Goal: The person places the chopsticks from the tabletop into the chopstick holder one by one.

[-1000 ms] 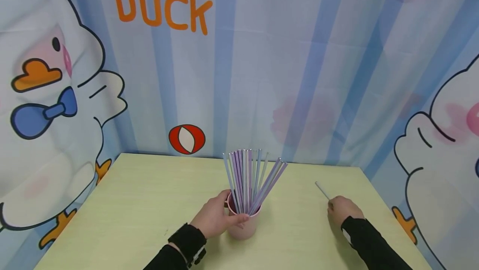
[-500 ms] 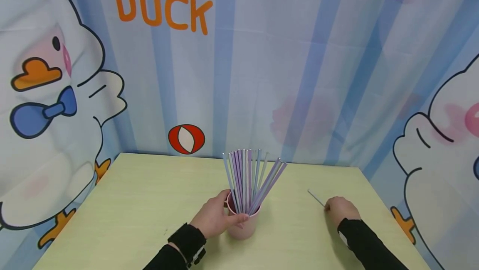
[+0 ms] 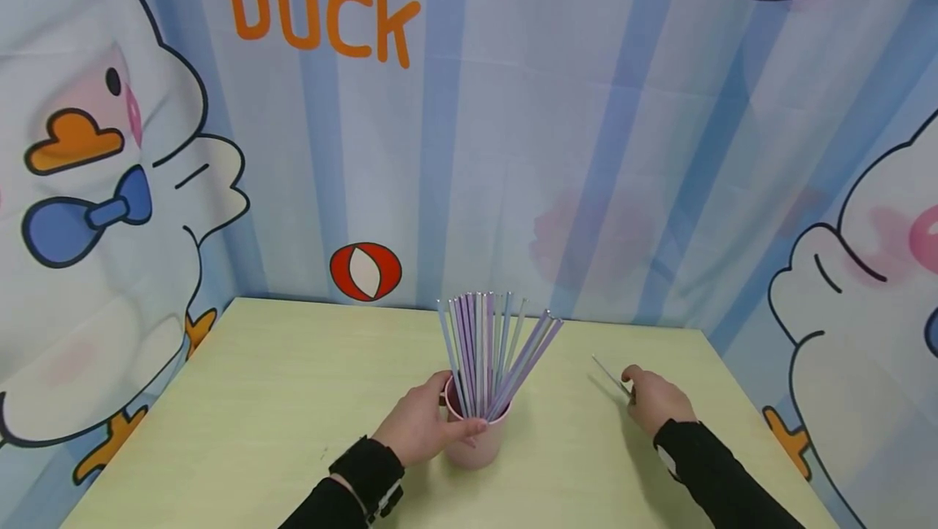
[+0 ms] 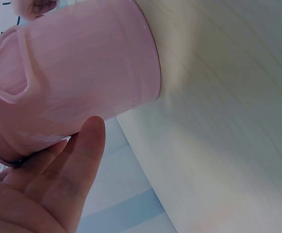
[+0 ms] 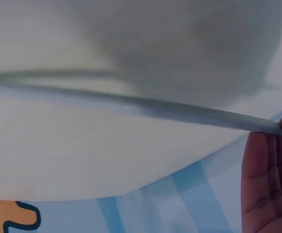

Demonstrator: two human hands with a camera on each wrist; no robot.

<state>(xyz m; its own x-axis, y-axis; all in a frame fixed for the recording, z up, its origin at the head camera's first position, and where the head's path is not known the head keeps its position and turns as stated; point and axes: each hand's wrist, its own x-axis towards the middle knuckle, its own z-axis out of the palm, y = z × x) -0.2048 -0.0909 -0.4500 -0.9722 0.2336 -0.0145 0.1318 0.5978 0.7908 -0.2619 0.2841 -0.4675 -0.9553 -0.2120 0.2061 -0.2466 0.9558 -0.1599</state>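
A pink cup (image 3: pixel 475 449) stands upright on the table, packed with blue, lilac and whitish drinking straws (image 3: pixel 479 350). My left hand (image 3: pixel 421 427) grips it near the rim, thumb across the front and fingers round the far left side. A raised loop on the cup's wall shows in the left wrist view, where the hand (image 4: pixel 48 189) lies along the cup's side. To the right of the cup, my right hand (image 3: pixel 659 400) pinches one end of a single pale straw (image 5: pixel 180 110) between thumb and fingers. Its free end points up and left in the head view, above its shadow.
The pale yellow table (image 3: pixel 315 374) runs back to a striped blue curtain (image 3: pixel 506 146) printed with ducks. Bare tabletop lies between the cup and my right hand, and also left of the cup.
My right hand has moved left and slightly away from me, carrying the straw, and now appears raised above the table. The left hand and the cup have stayed in place.
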